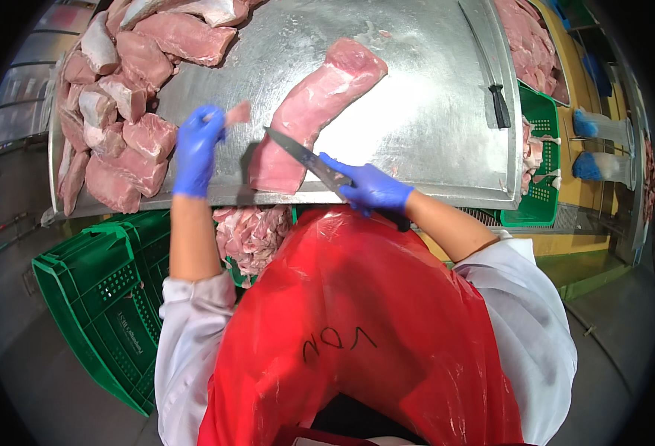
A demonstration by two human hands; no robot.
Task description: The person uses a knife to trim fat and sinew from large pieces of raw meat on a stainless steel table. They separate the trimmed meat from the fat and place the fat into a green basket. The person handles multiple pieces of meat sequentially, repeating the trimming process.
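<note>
On the metal table (pixel 446 172) before you, the long pink slab of meat (pixel 320 104) lies slantwise, its near end by the edge. Your knife (pixel 297 152) slants over it, your right hand (pixel 372 186) wrapped around the handle; your left hand (pixel 198 152), beside the slab, pinches a small scrap (pixel 238 113). You seem to be trimming; the next move likely calls for setting that scrap aside. Blur softens the left fingertips; whether the blade touches meat, you can't tell.
</note>
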